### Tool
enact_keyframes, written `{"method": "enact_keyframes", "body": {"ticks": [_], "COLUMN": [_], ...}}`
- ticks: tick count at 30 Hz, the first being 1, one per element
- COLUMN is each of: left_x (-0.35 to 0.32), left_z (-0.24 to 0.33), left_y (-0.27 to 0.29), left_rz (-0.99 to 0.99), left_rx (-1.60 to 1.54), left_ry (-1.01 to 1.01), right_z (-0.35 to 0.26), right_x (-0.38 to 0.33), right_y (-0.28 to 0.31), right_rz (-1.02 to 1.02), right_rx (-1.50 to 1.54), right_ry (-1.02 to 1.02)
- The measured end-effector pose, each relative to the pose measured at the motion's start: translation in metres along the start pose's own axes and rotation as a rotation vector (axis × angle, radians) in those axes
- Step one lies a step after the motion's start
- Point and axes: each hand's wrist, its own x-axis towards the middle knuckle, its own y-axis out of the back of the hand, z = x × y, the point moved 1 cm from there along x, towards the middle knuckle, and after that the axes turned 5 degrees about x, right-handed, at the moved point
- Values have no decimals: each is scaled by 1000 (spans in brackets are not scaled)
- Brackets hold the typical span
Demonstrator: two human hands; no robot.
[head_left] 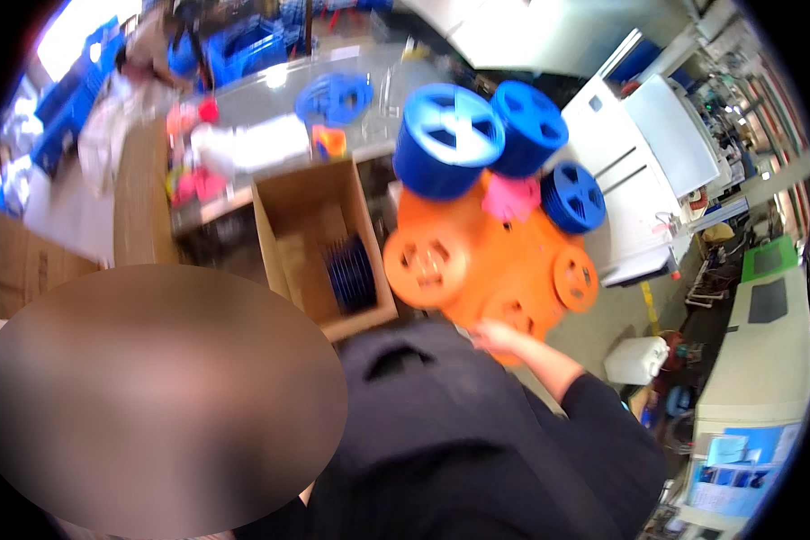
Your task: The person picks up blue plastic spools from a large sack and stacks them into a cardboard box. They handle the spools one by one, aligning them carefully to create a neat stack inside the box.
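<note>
My right hand (pixel 492 336), on a bare forearm out of a black sleeve, is at the near edge of several orange round plates with cut-outs (pixel 427 270). Motion blur smears its fingers, so I cannot tell whether it grips a plate. A black sleeve and a sliver of skin show at the lower left; a blurred oval covers the area beyond, and my left hand cannot be seen. Left of the plates, an open cardboard box (pixel 267 236) holds dark blue ribbed discs (pixel 351 274). Large blue spools (pixel 445 153) and a smaller blue spool (pixel 573 198) stand at the plates' far side.
A pink item (pixel 511 196) lies among the spools. Farther back, a glossy table (pixel 270 94) bears a blue disc (pixel 335 97) and a white bundle (pixel 252 144). Blue crates (pixel 247 49) stand beyond. At right are a white jug (pixel 636 360) and a pale machine (pixel 756 369).
</note>
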Motion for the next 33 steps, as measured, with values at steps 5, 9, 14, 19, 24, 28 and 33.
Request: {"method": "enact_keyframes", "body": {"ticks": [5, 9, 14, 19, 24, 28, 33], "left_x": [-44, -42, -34, -43, -160, -268, -350], "left_z": [-45, -73, -92, -110, -72, 22, 105], "left_y": [-46, -80, -140, -198, -252, -214, -164], "left_rz": [49, 1, -8, -89, -591, -964, -1072], "left_rx": [-45, -85, -85, 38, 84, 64, 40], "left_ry": [74, 69, 64, 229, 836, 1215, 1507], "right_z": [-23, -15, -5, -78, -38, 1, 10], "right_x": [-6, 42, 169, 273, 365, 404, 421], "right_y": [-3, 37, 199, 324, 341, 315, 294], "right_rz": [65, 138, 788, 901, 178, 4, 26], "right_rx": [-129, -9, 1, -202, -220, 43, -23], "right_ry": [-109, -16, 275, 106, -219, -189, -200]}}
